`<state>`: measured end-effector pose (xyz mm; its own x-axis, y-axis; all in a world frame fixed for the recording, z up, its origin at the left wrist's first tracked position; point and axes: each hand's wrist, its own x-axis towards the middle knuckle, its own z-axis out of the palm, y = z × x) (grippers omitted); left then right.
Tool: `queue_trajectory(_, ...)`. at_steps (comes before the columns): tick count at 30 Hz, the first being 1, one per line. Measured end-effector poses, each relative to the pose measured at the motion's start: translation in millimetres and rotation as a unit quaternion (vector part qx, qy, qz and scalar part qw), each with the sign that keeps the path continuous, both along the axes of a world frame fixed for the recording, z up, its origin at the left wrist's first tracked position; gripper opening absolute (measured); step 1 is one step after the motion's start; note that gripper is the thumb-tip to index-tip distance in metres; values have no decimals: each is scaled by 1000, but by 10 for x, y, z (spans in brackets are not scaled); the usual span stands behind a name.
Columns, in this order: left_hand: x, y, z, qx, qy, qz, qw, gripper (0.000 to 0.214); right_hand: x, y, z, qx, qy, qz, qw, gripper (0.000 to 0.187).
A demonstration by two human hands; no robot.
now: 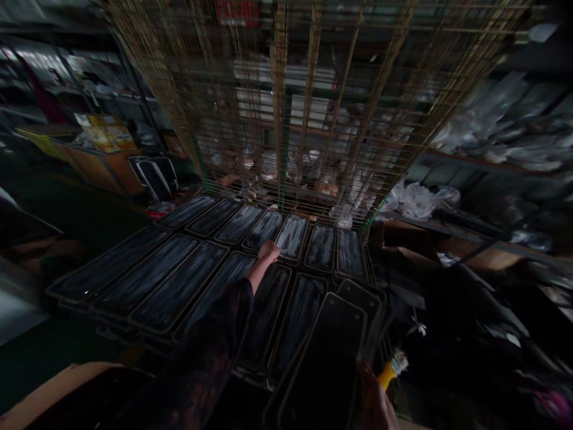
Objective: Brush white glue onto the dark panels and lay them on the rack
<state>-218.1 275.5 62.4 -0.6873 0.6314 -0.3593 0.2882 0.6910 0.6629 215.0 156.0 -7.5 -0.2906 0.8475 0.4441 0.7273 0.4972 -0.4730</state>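
Two rows of long black trays (179,286) lie side by side on a low surface, several streaked with white. My left arm, in a dark sleeve, reaches far forward. My left hand (268,251) has its fingers curled at the near end of a streaked tray (292,236) in the back row; what it grips is too small to tell. At the bottom right my right hand (376,403) is closed around a brush (390,369) with a yellow handle and pale bristles pointing up. It sits beside an unstreaked black tray (331,352) that is tilted toward me.
A tall wire-mesh rack (313,107) rises right behind the trays, with cluttered shelves beyond it. White plastic bags (416,200) and boxes lie at the right. A counter with yellow packaging (105,137) stands at the left. A brown curved edge (54,388) shows at the bottom left.
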Motion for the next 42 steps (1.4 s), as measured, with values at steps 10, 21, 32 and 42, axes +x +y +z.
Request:
queue_trajectory(10,1084,-1560,-26,105,1,-270,957,22,161,-83,669,15,-53,65,996,44)
queue_trajectory(21,1885,-2784,-479,59,-162,-282,944,32,-95,362,1056,-21,-56,119,991,28)
queue_trajectory(32,2050,-2732,-652,95,-340,-166,921,40,-108,470,976,31,-167,157,973,29)
queue_trajectory(42,2087,-2660,-511,152,-481,-52,862,48,185,-348,1219,-126,-161,251,946,28)
